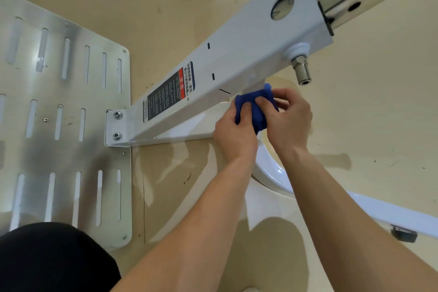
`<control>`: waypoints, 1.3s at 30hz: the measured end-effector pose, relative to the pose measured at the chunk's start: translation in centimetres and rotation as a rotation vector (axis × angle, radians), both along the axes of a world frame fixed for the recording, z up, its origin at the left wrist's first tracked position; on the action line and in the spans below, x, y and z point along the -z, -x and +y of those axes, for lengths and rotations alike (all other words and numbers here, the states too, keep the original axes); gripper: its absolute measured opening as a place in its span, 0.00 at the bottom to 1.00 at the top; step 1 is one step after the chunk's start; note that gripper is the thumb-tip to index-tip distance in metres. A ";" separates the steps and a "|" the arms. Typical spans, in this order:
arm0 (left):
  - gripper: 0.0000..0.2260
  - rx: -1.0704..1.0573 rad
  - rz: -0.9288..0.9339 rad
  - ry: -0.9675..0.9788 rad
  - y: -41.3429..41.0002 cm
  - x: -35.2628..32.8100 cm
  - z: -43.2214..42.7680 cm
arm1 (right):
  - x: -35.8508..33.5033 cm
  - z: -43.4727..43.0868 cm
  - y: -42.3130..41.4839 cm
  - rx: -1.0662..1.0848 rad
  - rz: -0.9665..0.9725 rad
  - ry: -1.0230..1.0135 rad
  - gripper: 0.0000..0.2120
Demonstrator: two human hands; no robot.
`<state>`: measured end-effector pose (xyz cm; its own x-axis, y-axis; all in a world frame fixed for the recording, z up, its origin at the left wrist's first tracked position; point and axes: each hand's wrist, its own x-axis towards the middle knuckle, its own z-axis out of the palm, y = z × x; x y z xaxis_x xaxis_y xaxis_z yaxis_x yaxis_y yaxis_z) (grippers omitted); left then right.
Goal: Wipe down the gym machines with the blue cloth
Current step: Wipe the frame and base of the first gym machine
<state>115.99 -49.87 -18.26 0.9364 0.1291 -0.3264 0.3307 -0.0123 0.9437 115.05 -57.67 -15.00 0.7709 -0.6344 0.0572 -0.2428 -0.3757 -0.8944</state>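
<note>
- Nearest, a black-clad knee (pixel 47 261) sat at the lower left, above the pale beige floor (pixel 367 106).
- The left hand (pixel 234 135) and the right hand (pixel 290 123) met just beyond a curved, glossy white frame tube (pixel 267 166). Both gripped the bunched blue cloth (pixel 257 108), with the fingers (pixel 246 108) curled and the thumbs pinching it from the front.
- The cloth was wrapped round a short white post under the lower edge of the slanted white painted steel beam (pixel 237 59), and it touched that edge.
- The step in hand seemed to be wiping this joint. It would go best with the cloth kept snug round the post, twisted and slid by both hands, then worked into the seam. The cloth should be refolded to a clean face before it reached the beam's broad side.
- The black-and-red warning label (pixel 169 92) on the beam called for light strokes, since its edges might lift.
- The chrome pin (pixel 301 70) jutting out just beyond the right hand could snag the cloth.
- A slotted brushed-metal footplate (pixel 59 102) lay bolted at the beam's left end.
- No bucket, bottle or other container showed.
</note>
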 end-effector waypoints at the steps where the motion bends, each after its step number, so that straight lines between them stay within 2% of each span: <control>1: 0.08 -0.047 -0.003 0.047 0.0 -0.7 -0.1 | -0.7 0.4 -0.1 0.023 -0.039 -0.012 0.04; 4: 0.08 -0.127 -0.041 0.109 0.2 -2.1 -0.4 | -2.2 0.7 -0.5 0.059 -0.082 -0.049 0.07; 8: 0.09 -0.134 -0.099 0.105 0.0 -1.4 -0.5 | -1.9 0.8 -0.7 0.074 -0.124 -0.055 0.08; 14: 0.11 0.046 -0.066 -0.102 -0.7 2.5 -0.1 | 2.1 0.1 -0.3 0.069 -0.040 -0.070 0.07; 23: 0.09 0.280 -0.090 -0.433 -2.1 8.9 0.4 | 9.1 -2.5 0.0 -0.007 0.165 -0.021 0.08; 28: 0.09 0.328 -0.085 -0.526 -2.5 9.9 0.5 | 10.4 -3.0 -0.3 -0.022 0.209 0.027 0.10; 34: 0.14 0.272 -0.025 -0.450 -0.8 5.7 1.8 | 6.3 -1.6 0.4 0.033 0.238 0.019 0.07; 36: 0.15 0.299 0.054 -0.471 0.1 5.2 2.2 | 5.9 -0.9 1.4 0.042 0.289 0.065 0.06; 39: 0.13 0.418 0.220 -0.567 1.4 6.4 2.1 | 7.2 -0.2 3.0 0.038 0.442 0.145 0.06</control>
<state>114.64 -47.76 -24.63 0.8649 -0.0195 -0.5015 0.3725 -0.6449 0.6674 112.02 -57.88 -22.21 0.7174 -0.6726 -0.1814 -0.6050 -0.4724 -0.6410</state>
